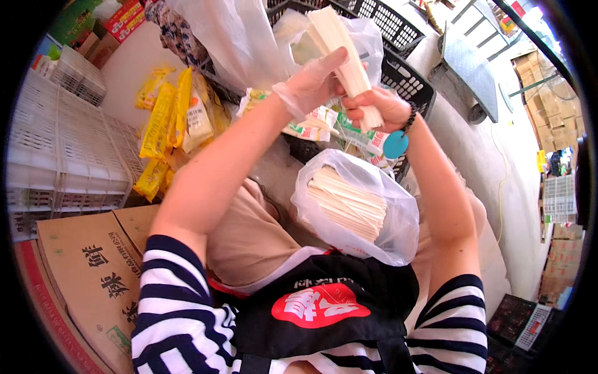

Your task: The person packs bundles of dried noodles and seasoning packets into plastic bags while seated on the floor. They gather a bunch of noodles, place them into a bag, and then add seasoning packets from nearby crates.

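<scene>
A bundle of flat dried noodles [343, 56] is held up slantwise between both hands, over a black plastic crate [411, 86]. My left hand [315, 84], in a thin clear glove, grips its middle with the thumb laid along it. Around the lower end close the fingers of my right hand [378, 107]; a dark beaded bracelet with a blue round tag is on that wrist. Between my legs an open translucent plastic bag [402, 224] holds many more dried noodles [345, 201]. Printed noodle packets [359, 135] lie beneath my hands, and behind them is another clear bag.
Yellow packets [161, 121] lie in a pile at the left, beside stacked white plastic crates [70, 140]. A printed cardboard box [88, 276] stands at lower left. A dark flat platform on wheels [469, 70] is at upper right, and dark boxes [518, 322] are at lower right.
</scene>
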{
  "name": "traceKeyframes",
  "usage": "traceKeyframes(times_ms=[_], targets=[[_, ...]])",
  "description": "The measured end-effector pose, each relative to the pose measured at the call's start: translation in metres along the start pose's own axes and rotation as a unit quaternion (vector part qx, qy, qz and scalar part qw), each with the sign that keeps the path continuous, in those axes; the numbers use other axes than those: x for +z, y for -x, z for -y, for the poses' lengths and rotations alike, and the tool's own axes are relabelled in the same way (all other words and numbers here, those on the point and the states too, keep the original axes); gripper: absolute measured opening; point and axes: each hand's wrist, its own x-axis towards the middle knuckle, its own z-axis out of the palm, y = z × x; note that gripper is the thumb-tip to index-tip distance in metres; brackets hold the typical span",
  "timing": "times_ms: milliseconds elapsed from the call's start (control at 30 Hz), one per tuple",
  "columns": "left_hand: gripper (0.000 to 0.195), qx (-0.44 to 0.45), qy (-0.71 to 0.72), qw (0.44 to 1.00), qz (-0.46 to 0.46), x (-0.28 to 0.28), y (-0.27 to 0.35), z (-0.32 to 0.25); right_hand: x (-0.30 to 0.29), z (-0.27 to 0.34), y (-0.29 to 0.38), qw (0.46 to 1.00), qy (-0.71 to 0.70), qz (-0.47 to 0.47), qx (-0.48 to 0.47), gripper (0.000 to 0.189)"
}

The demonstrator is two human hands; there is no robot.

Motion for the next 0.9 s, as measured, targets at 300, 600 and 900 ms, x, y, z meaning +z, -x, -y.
traceKeyframes(times_ms=[300, 600, 900], targets=[[0.029, 0.066, -0.031, 0.992, -0.104, 0.034, -0.045, -0.011, -0.026, -0.010, 0.001, 0.993, -0.073, 0.032, -0.082, 0.046], [0.036, 0.162, -0.188, 0.964, -0.090, 0.064, -0.066, 0.012, -0.053, -0.045, -0.009, 0.828, -0.492, -0.030, -0.269, 0.040], [0.035, 0.146, -0.259, 0.950, -0.093, 0.060, -0.076, 0.019, -0.052, -0.045, -0.011, 0.799, -0.505, -0.124, -0.302, 0.035]])
